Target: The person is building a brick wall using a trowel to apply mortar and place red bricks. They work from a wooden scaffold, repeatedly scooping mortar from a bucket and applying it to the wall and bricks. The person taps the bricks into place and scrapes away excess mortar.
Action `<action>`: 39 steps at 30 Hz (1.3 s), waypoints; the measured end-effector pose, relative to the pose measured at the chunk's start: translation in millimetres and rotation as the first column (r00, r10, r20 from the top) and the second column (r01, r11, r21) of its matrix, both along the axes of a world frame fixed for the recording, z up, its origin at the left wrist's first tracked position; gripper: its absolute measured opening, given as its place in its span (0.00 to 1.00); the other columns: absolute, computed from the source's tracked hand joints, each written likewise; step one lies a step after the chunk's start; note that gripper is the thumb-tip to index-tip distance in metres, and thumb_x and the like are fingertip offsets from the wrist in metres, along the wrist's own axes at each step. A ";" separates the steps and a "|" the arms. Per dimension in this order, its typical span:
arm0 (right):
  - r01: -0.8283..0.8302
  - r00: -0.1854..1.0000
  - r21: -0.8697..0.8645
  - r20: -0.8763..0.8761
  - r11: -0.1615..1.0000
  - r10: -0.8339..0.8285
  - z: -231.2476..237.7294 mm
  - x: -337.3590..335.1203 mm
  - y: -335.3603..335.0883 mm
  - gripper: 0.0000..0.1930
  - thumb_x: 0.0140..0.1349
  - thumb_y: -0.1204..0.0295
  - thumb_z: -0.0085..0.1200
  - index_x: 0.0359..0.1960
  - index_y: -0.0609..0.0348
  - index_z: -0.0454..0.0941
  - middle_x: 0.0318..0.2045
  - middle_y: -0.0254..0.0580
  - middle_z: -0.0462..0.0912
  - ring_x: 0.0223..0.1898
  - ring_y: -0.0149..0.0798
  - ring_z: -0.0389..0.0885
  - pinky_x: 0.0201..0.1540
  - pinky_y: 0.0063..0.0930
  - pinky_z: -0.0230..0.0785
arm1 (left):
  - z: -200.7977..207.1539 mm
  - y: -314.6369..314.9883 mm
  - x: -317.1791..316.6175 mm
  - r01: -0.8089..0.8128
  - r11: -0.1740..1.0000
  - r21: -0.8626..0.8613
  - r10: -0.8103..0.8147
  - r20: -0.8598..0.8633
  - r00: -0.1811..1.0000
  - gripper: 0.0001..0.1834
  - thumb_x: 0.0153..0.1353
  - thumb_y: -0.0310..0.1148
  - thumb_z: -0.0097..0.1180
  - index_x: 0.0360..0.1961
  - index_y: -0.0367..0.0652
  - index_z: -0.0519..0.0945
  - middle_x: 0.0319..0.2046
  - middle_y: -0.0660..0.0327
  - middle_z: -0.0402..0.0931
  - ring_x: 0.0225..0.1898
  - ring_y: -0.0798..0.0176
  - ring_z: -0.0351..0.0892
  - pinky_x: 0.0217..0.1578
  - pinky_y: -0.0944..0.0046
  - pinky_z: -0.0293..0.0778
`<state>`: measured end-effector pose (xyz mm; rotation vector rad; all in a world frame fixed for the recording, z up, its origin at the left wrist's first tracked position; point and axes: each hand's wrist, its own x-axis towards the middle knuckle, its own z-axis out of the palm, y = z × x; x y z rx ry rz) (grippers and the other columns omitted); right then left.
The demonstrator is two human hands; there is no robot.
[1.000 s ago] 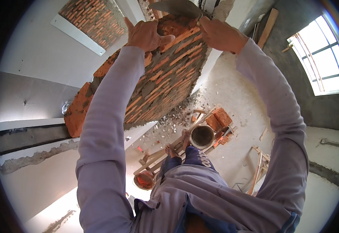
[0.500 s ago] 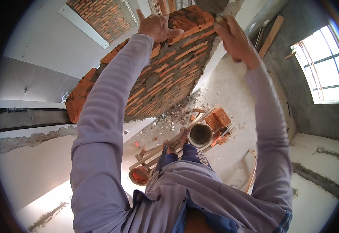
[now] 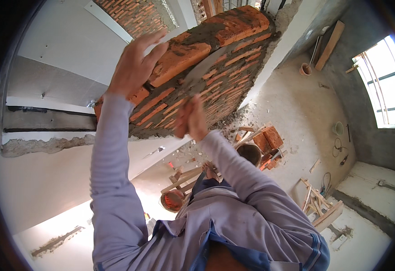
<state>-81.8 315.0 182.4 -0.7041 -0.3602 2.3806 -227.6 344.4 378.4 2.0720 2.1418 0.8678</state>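
Observation:
A brick wall (image 3: 238,77) with mortar joints rises before me, its top course running from lower left to upper right. My left hand (image 3: 136,65) is open, fingers stretched, beside the left part of an orange brick (image 3: 181,63) on the top course; whether it touches is unclear. Another brick (image 3: 242,25) sits farther right, with grey mortar (image 3: 204,34) around the joint between them. My right hand (image 3: 190,118) is closed in front of the wall face. From it a blurred grey trowel blade (image 3: 202,70) points up along the brickwork; the handle is hidden in the fist.
Below stand a round mortar bucket (image 3: 249,154), stacked bricks (image 3: 270,137) and an orange-lined bucket (image 3: 172,200), beside wooden planks (image 3: 184,178) near my feet. Rubble lies along the wall's foot. A wooden frame (image 3: 319,205) is at lower right, a window (image 3: 383,81) at far right.
My right hand has swung from the wall's right end down and left to its face, bringing the trowel into sight. My left hand has moved left and lower along the top course.

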 end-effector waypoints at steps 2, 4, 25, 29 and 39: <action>-0.115 0.993 0.027 -0.036 0.993 0.116 -1.3 -19.7 -55.2 0.31 0.70 0.38 0.31 0.32 0.56 0.68 0.15 0.39 0.69 0.16 0.38 0.72 0.19 0.35 0.69 | 5.1 -49.4 4.8 -0.048 0.996 0.080 0.040 0.098 0.994 0.21 0.66 0.40 0.56 0.55 0.38 0.79 0.53 0.51 0.79 0.56 0.50 0.77 0.57 0.57 0.69; -0.196 0.977 0.137 -0.054 0.971 0.205 -16.1 -9.9 -95.1 0.28 0.74 0.47 0.31 0.28 0.58 0.68 0.11 0.39 0.67 0.09 0.36 0.67 0.14 0.29 0.64 | 7.8 -94.9 10.8 -0.114 0.986 0.122 0.100 0.118 0.988 0.17 0.63 0.35 0.59 0.50 0.38 0.80 0.53 0.53 0.79 0.58 0.53 0.75 0.59 0.58 0.68; -0.897 0.284 0.247 0.958 0.367 0.049 194.9 80.4 80.9 0.20 0.70 0.54 0.44 0.39 0.62 0.72 0.19 0.32 0.69 0.11 0.27 0.64 0.11 0.26 0.60 | -158.4 -385.6 14.5 -0.631 0.776 0.017 0.517 0.557 0.650 0.13 0.58 0.34 0.65 0.39 0.35 0.81 0.47 0.50 0.80 0.50 0.49 0.79 0.52 0.55 0.72; -0.884 0.344 0.325 0.939 0.336 -0.003 198.2 93.3 75.7 0.18 0.69 0.54 0.45 0.38 0.60 0.71 0.20 0.33 0.69 0.11 0.27 0.63 0.12 0.27 0.60 | -213.6 -439.3 28.5 -0.445 0.821 -0.356 0.569 0.563 0.600 0.20 0.58 0.40 0.65 0.48 0.38 0.81 0.49 0.50 0.80 0.51 0.49 0.79 0.53 0.55 0.73; -0.929 0.231 0.297 0.932 0.222 -0.279 196.9 93.2 48.0 0.15 0.71 0.57 0.43 0.31 0.54 0.69 0.14 0.28 0.66 0.09 0.25 0.62 0.11 0.25 0.57 | -342.4 -467.0 38.2 -0.317 0.737 -0.596 0.645 0.483 0.592 0.23 0.57 0.42 0.64 0.46 0.35 0.80 0.40 0.49 0.83 0.42 0.53 0.83 0.45 0.57 0.76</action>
